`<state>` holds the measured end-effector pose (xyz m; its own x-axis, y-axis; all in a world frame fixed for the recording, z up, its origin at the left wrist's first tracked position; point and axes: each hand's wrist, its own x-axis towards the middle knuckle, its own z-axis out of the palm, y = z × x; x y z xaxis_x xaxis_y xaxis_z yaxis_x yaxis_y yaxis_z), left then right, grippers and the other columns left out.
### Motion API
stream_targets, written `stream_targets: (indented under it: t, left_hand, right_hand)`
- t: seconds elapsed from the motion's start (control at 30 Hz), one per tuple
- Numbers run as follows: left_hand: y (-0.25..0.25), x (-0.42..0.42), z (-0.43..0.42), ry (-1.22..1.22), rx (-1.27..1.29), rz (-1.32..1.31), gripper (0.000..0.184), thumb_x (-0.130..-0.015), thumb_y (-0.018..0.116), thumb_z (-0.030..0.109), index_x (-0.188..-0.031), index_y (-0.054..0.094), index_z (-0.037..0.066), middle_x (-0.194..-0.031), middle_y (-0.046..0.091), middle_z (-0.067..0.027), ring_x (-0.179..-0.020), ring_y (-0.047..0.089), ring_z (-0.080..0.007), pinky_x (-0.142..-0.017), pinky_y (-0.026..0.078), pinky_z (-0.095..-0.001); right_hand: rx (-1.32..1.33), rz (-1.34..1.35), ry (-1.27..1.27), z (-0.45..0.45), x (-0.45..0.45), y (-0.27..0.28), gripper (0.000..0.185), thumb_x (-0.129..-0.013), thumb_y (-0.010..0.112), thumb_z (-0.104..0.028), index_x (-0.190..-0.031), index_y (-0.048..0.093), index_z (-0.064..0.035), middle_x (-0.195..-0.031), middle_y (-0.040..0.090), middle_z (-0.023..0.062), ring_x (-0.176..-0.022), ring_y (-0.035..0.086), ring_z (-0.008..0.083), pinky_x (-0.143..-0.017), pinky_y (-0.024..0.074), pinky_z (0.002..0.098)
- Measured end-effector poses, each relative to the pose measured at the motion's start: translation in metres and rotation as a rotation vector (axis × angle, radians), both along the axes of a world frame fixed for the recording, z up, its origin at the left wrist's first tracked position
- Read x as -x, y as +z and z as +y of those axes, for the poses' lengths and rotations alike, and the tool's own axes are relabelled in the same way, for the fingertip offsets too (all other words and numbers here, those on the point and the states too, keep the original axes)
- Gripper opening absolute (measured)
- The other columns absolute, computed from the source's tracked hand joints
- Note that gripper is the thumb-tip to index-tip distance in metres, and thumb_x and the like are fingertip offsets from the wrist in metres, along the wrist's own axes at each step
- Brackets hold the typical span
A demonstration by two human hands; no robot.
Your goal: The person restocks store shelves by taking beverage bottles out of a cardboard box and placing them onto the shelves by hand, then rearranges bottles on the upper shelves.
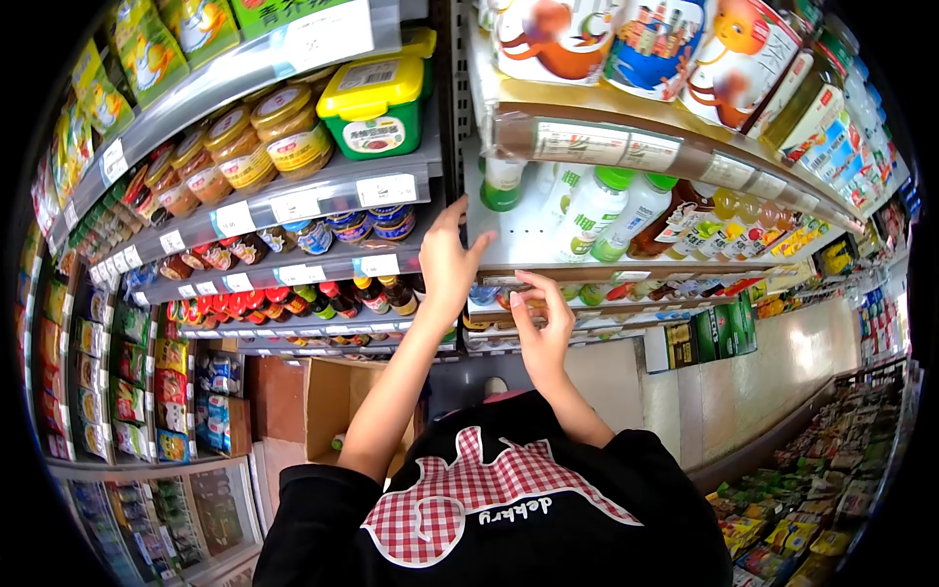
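Observation:
My left hand (450,256) is raised at the left end of a white drinks shelf (523,240), beside the upright gap between two shelving units. Its fingers point up and its thumb stands apart, with no object visible in it. A white-and-green bottle (504,184) stands just above that thumb, partly under the shelf overhead. Lower and to the right, my right hand (544,328) is in front of the shelf's front edge. Its thumb and index finger are bent and apart, with nothing visible between them. White bottles with green caps (594,210) stand farther right on the shelf.
Jars (291,132) and a green tub with a yellow lid (375,108) fill the left shelves. Large printed packs (657,44) line the shelf above. An open cardboard box (328,401) sits on the floor at left, and green-and-black cartons (712,335) stand at right.

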<state>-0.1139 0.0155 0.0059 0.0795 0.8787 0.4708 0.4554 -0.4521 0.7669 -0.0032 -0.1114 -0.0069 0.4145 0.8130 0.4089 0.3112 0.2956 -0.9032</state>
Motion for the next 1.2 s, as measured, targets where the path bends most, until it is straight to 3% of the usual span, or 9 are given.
stream_targets:
  t: [0.17, 0.53, 0.73, 0.83, 0.87, 1.0, 1.13, 1.17, 1.2]
  left_hand:
    - [0.013, 0.037, -0.060, -0.011, 0.016, -0.207, 0.039, -0.080, 0.079, 0.005, -0.117, 0.068, 0.000, -0.102, 0.070, -0.0160, -0.093, 0.069, -0.0264, -0.079, 0.057, -0.0349]
    - [-0.024, 0.109, -0.139, 0.227, 0.038, -0.301, 0.037, -0.077, 0.074, 0.002, -0.114, 0.068, 0.001, -0.103, 0.069, -0.0152, -0.090, 0.065, -0.0329, -0.077, 0.053, -0.0381]
    - [-0.071, 0.159, -0.178, 0.473, 0.166, -0.314, 0.029, -0.079, 0.074, 0.000, -0.108, 0.070, 0.000, -0.099, 0.071, -0.0142, -0.086, 0.069, -0.0255, -0.075, 0.056, -0.0331]
    - [-0.117, 0.179, -0.195, 0.602, 0.238, -0.352, 0.024, -0.083, 0.075, 0.002, -0.107, 0.071, -0.001, -0.097, 0.072, -0.0144, -0.081, 0.071, -0.0238, -0.073, 0.056, -0.0329]
    - [-0.130, 0.185, -0.203, 0.646, 0.290, -0.435, 0.023, -0.084, 0.076, 0.011, -0.105, 0.070, 0.002, -0.095, 0.071, -0.0126, -0.080, 0.068, -0.0280, -0.073, 0.054, -0.0350]
    - [-0.216, 0.212, -0.233, 0.816, 0.531, -0.477, 0.022, -0.089, 0.072, 0.018, -0.104, 0.069, 0.002, -0.096, 0.071, -0.0176, -0.085, 0.070, -0.0316, -0.076, 0.054, -0.0401]
    - [-0.308, 0.237, -0.267, 0.911, 0.922, 0.061, 0.040, -0.085, 0.074, 0.022, -0.116, 0.060, 0.002, -0.112, 0.067, -0.0185, -0.105, 0.066, -0.0328, -0.087, 0.055, -0.0424]
    - [-0.344, 0.243, -0.272, 0.839, 1.140, 0.132, 0.059, -0.083, 0.077, 0.027, -0.130, 0.050, 0.005, -0.128, 0.056, -0.0168, -0.118, 0.056, -0.0372, -0.090, 0.056, -0.0448]
    - [-0.361, 0.247, -0.274, 0.842, 1.244, 0.153, 0.064, -0.082, 0.078, 0.027, -0.133, 0.046, 0.005, -0.132, 0.053, -0.0161, -0.120, 0.054, -0.0375, -0.090, 0.056, -0.0452]
  right_hand:
    - [-0.009, 0.007, 0.116, 0.000, 0.025, 0.006, 0.027, -0.089, 0.069, -0.002, -0.117, 0.067, -0.0031, -0.104, 0.069, 0.0073, -0.085, 0.066, 0.0124, -0.064, 0.0498, 0.0233]
    - [0.088, -0.049, 0.474, -0.010, 0.103, -0.010, 0.026, -0.093, 0.066, -0.005, -0.118, 0.066, 0.0009, -0.114, 0.069, 0.0113, -0.094, 0.068, 0.0170, -0.072, 0.0537, 0.0265]
    - [0.230, -0.154, 0.681, -0.025, 0.152, -0.039, 0.028, -0.091, 0.068, -0.004, -0.118, 0.066, 0.0006, -0.116, 0.069, 0.0119, -0.094, 0.067, 0.0172, -0.070, 0.0548, 0.0262]
    - [0.281, -0.193, 0.771, -0.035, 0.178, -0.056, 0.030, -0.088, 0.070, -0.002, -0.118, 0.066, -0.0002, -0.114, 0.068, 0.0114, -0.096, 0.066, 0.0191, -0.070, 0.0555, 0.0268]
    - [0.286, -0.217, 0.799, -0.039, 0.185, -0.061, 0.031, -0.088, 0.070, -0.001, -0.118, 0.066, -0.0005, -0.113, 0.068, 0.0114, -0.095, 0.066, 0.0197, -0.070, 0.0557, 0.0271]
    - [0.358, -0.276, 0.898, -0.058, 0.211, -0.074, 0.032, -0.085, 0.072, 0.001, -0.117, 0.066, -0.0008, -0.114, 0.068, 0.0126, -0.095, 0.065, 0.0216, -0.070, 0.0563, 0.0278]
    - [0.428, -0.277, 0.990, -0.078, 0.221, -0.091, 0.031, -0.084, 0.073, 0.003, -0.113, 0.065, 0.0012, -0.118, 0.069, 0.0139, -0.099, 0.067, 0.0234, -0.070, 0.0574, 0.0275]
    - [0.468, -0.277, 1.000, -0.084, 0.220, -0.100, 0.031, -0.084, 0.073, 0.003, -0.113, 0.065, 0.0013, -0.117, 0.069, 0.0140, -0.098, 0.067, 0.0234, -0.071, 0.0577, 0.0275]
    - [0.507, -0.313, 1.015, -0.087, 0.220, -0.100, 0.030, -0.084, 0.072, 0.004, -0.113, 0.065, 0.0016, -0.118, 0.069, 0.0141, -0.099, 0.067, 0.0232, -0.071, 0.0578, 0.0277]
